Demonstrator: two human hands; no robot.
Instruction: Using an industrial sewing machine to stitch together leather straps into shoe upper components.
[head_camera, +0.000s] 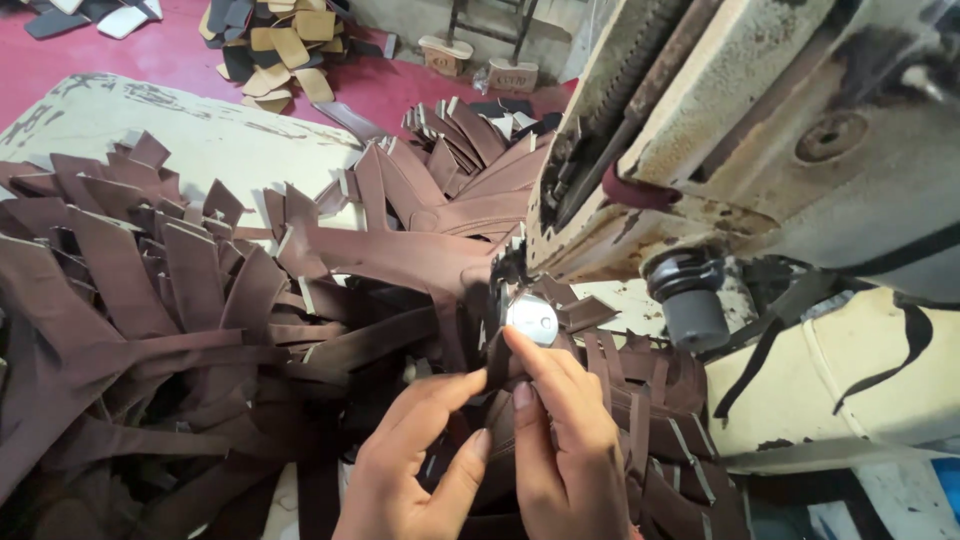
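Head view
Left hand: the left hand (415, 465) comes up from the lower edge, thumb and forefinger pinched together on the narrow dark brown leather strap (497, 365) that stands upright between both hands.
Right hand: the right hand (560, 440) lies just beside the left one, touching it at the fingers; its forefinger reaches up to the round shiny metal disc (532, 320) and its thumb presses the same strap, so this hand too is clamped on it.
Strap: it runs from between the fingertips up to the metal disc, right above both hands.
Machine: the worn cream-painted metal stitching machine (760, 130), rust-stained, hangs over the right hand; its black cylindrical knob (690, 300) sits up and to the right of that hand.
Pile: a big heap of brown leather strips with pale ends (150, 300) spreads out to the left of the left hand and beyond the fingers; more strips (660, 440) lie just right of the right hand.
Table: the cream worktable (230, 140) shows beyond the heap, far from both hands.
Floor: a red floor with tan and dark shoe insoles (280, 45) lies farthest off, past the table.
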